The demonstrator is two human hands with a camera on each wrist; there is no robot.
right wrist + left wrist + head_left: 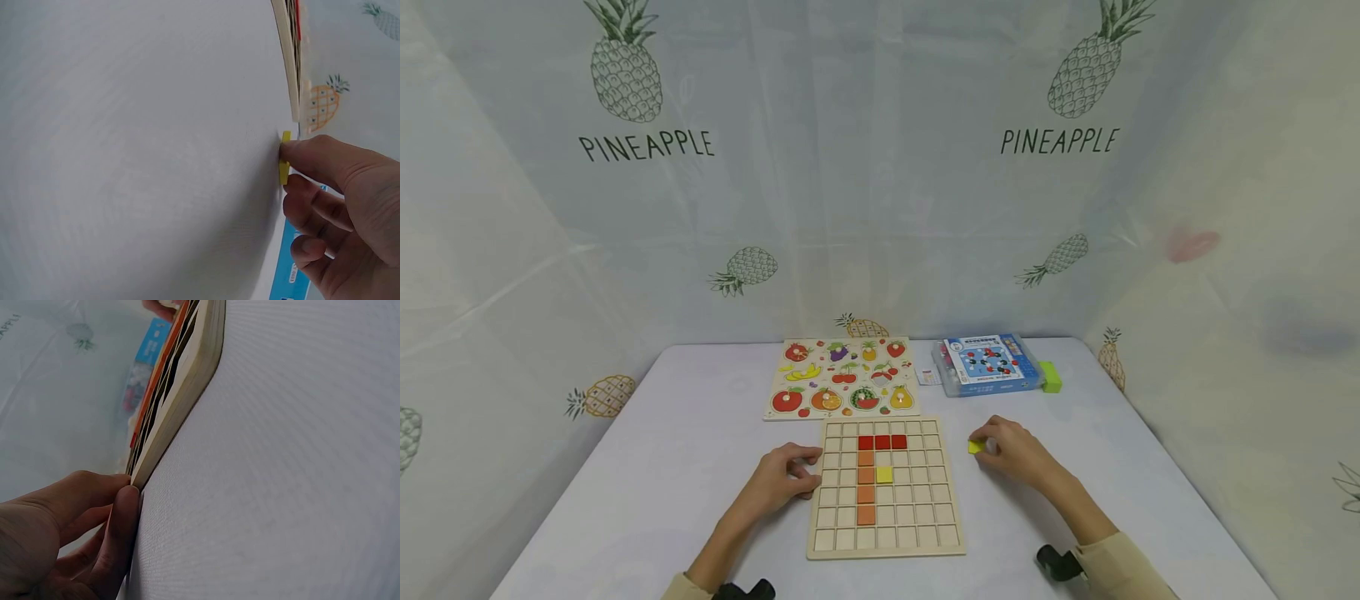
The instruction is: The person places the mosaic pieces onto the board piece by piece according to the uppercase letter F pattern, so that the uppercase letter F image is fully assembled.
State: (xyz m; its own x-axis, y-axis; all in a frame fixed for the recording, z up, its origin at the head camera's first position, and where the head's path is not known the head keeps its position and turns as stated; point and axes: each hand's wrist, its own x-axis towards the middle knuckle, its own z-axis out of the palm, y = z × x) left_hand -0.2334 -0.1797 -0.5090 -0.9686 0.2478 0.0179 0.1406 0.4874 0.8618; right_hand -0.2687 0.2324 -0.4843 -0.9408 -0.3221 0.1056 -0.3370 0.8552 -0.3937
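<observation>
A wooden grid board (887, 552) lies on the white table in front of me. Three red tiles (882, 442) form a row near its top, several orange tiles (867, 494) run down from the left one, and one yellow tile (884, 475) sits right of that column. At the board's left edge, the thumb and finger of my left hand (778, 479) hold the rim, seen close in the left wrist view at the board's side (181, 415). Right of the board, my right hand (1015, 452) pinches another yellow tile (284, 174), low over the table.
Behind the grid board lies a fruit puzzle board (842, 377). To its right are a small card (928, 377), a clear and blue plastic case (992, 367) and a bright green block (1051, 377). A pineapple-print curtain (880, 183) surrounds the table.
</observation>
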